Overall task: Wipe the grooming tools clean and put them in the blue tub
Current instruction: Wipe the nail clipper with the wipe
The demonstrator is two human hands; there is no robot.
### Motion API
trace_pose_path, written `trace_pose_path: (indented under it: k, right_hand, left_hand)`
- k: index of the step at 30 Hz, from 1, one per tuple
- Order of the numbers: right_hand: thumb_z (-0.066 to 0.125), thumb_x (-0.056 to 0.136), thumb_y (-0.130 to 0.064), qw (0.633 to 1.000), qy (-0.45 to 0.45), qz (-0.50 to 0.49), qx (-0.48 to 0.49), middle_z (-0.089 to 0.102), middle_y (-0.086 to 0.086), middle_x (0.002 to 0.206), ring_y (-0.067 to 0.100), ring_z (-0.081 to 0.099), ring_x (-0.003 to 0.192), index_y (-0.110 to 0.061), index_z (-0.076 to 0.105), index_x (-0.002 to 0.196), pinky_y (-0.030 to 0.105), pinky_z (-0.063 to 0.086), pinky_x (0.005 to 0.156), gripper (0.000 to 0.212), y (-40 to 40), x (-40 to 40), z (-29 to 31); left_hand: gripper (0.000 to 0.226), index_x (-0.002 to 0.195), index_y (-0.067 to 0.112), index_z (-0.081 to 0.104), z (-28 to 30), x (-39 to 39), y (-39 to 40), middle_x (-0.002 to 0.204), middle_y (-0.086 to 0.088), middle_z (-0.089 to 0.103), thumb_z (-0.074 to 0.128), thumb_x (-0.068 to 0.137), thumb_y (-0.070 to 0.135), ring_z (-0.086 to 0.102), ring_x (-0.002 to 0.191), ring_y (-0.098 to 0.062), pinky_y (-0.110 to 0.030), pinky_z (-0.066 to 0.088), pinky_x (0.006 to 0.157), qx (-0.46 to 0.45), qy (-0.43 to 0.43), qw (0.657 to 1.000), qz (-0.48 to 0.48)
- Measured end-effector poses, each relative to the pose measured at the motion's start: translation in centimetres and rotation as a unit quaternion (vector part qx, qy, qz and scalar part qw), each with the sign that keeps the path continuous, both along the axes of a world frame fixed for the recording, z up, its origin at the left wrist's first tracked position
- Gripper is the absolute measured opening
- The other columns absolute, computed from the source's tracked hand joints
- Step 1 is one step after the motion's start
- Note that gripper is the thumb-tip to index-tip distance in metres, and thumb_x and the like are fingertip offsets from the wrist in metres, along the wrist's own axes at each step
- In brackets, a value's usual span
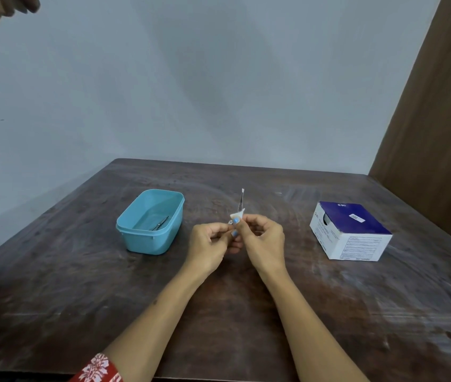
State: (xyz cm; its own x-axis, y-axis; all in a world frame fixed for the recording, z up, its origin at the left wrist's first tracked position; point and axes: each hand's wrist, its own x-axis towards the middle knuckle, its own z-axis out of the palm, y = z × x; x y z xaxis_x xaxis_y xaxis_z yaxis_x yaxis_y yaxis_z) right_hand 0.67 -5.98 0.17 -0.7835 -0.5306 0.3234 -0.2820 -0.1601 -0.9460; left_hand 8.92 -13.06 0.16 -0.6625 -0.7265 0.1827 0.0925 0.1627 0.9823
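- A thin metal tool [241, 199] stands upright above mid-counter, a white wipe [237, 215] wrapped round it.
- Left hand [210, 249] fingers pinch its lower end; right hand [263, 241] fingers pinch the wipe.
- Blue tub [136, 238], left, holds another metal tool [160, 223].
- White-and-blue box [351, 232] sits right on the counter [246, 312].

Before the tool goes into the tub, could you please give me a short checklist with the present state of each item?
1. Tool held firmly: ok. The left hand pinches the lower end of the tool.
2. Wipe on the tool: ok. The right hand pinches the wipe around its shaft.
3. Tool wiped clean: cannot tell. The upper part beyond the wipe is too small to judge.
4. Tub open: ok. The tub has no lid on and stands left of the hands.
5. Room in the tub: ok. Only one metal tool lies on its floor.
6. Path to the tub: ok. Nothing lies on the table between hands and tub.
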Motion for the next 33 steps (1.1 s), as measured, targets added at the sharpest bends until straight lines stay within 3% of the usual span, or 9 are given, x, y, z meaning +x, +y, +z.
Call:
trace_pose_path:
  k: [3, 6, 9, 13, 16, 20, 25, 30, 33]
  right_hand:
    - [0.072, 0.080, -0.021, 1.000, -0.008, -0.002, -0.011, 0.071, 0.008, 0.069, 0.012, 0.066, 0.058, -0.007, 0.071, 0.084, 0.022, 0.052, 0.054, 0.015, 0.1, 0.2, 0.3]
    - [0.072, 0.080, -0.019, 0.997, 0.000, -0.064, -0.048, 0.069, 0.007, 0.074, 0.001, 0.059, 0.056, -0.009, 0.072, 0.083, 0.014, 0.046, 0.055, 0.010, 0.1, -0.2, 0.4]
    - [0.073, 0.079, -0.022, 0.997, -0.001, -0.069, -0.046, 0.070, 0.006, 0.077, 0.003, 0.059, 0.062, -0.013, 0.072, 0.083, 0.017, 0.047, 0.061, 0.010, 0.0, -0.5, 0.3]
    - [0.071, 0.081, -0.020, 1.000, -0.011, 0.012, -0.023, 0.071, 0.009, 0.070, 0.019, 0.067, 0.062, -0.008, 0.071, 0.083, 0.030, 0.054, 0.061, 0.012, 0.0, -0.4, 0.0]
    - [0.071, 0.081, -0.019, 0.999, -0.004, -0.009, -0.037, 0.070, 0.007, 0.070, 0.018, 0.066, 0.063, -0.008, 0.070, 0.082, 0.030, 0.053, 0.062, 0.011, 0.0, -0.5, 0.1]
    - [0.070, 0.082, -0.013, 0.998, -0.014, -0.024, -0.060, 0.067, 0.001, 0.068, 0.002, 0.059, 0.057, -0.004, 0.071, 0.086, 0.015, 0.046, 0.056, 0.010, 0.2, -0.3, 0.5]
    - [0.069, 0.082, -0.010, 0.998, -0.021, 0.037, -0.037, 0.070, 0.012, 0.069, 0.010, 0.064, 0.058, -0.002, 0.071, 0.082, 0.016, 0.047, 0.053, 0.008, 0.3, -0.1, 0.4]
    - [0.072, 0.079, -0.019, 0.997, -0.025, -0.051, -0.059, 0.072, 0.007, 0.080, 0.008, 0.062, 0.069, -0.011, 0.074, 0.087, 0.016, 0.048, 0.061, 0.011, 0.1, -0.5, 0.3]
    - [0.072, 0.080, -0.021, 0.999, -0.012, -0.029, -0.035, 0.071, 0.006, 0.085, 0.010, 0.066, 0.073, -0.014, 0.074, 0.088, 0.014, 0.049, 0.061, 0.011, 0.2, -0.4, 0.3]
  left_hand:
    - [0.014, 0.096, -0.002, 0.068, 0.1, 0.1, -0.1, 0.078, -0.014, 0.070, 0.057, 0.088, -0.001, 0.069, 0.064, -0.010, -0.020, 0.056, 0.060, -0.006, -0.004, 1.000, 0.000]
    - [0.012, 0.095, -0.003, 0.069, -0.1, 0.0, 0.0, 0.075, -0.011, 0.070, 0.060, 0.086, 0.000, 0.069, 0.064, -0.011, -0.021, 0.057, 0.060, -0.042, -0.031, 0.999, 0.008]
    - [0.012, 0.093, 0.002, 0.070, -0.3, 0.1, 0.0, 0.074, -0.007, 0.070, 0.061, 0.085, 0.000, 0.069, 0.065, -0.011, -0.020, 0.057, 0.062, -0.103, -0.058, 0.992, 0.035]
    - [0.015, 0.093, 0.008, 0.072, -0.3, 0.3, -0.6, 0.079, -0.003, 0.072, 0.061, 0.085, 0.001, 0.070, 0.071, -0.010, -0.026, 0.059, 0.068, -0.150, -0.075, 0.985, 0.031]
    - [0.013, 0.092, 0.006, 0.072, -0.1, 0.3, -0.8, 0.078, -0.005, 0.072, 0.061, 0.086, 0.003, 0.071, 0.071, -0.012, -0.029, 0.059, 0.070, -0.132, -0.073, 0.988, 0.010]
    - [0.011, 0.093, 0.000, 0.070, -0.2, 0.3, -0.7, 0.079, -0.011, 0.071, 0.062, 0.086, 0.003, 0.071, 0.070, -0.016, -0.029, 0.059, 0.069, -0.097, -0.069, 0.993, -0.017]
    - [0.011, 0.092, 0.000, 0.071, -0.3, 0.3, -1.0, 0.081, -0.012, 0.072, 0.061, 0.086, 0.002, 0.071, 0.071, -0.018, -0.030, 0.059, 0.068, -0.087, -0.063, 0.994, -0.018]
    - [0.013, 0.096, -0.001, 0.069, -0.4, 0.1, -0.7, 0.078, -0.011, 0.070, 0.061, 0.086, 0.002, 0.070, 0.069, -0.017, -0.027, 0.059, 0.066, -0.078, -0.071, 0.994, -0.012]
    - [0.013, 0.095, 0.001, 0.070, -0.3, 0.1, -0.8, 0.079, -0.010, 0.071, 0.061, 0.086, 0.002, 0.070, 0.069, -0.016, -0.024, 0.058, 0.063, -0.082, -0.070, 0.994, -0.011]
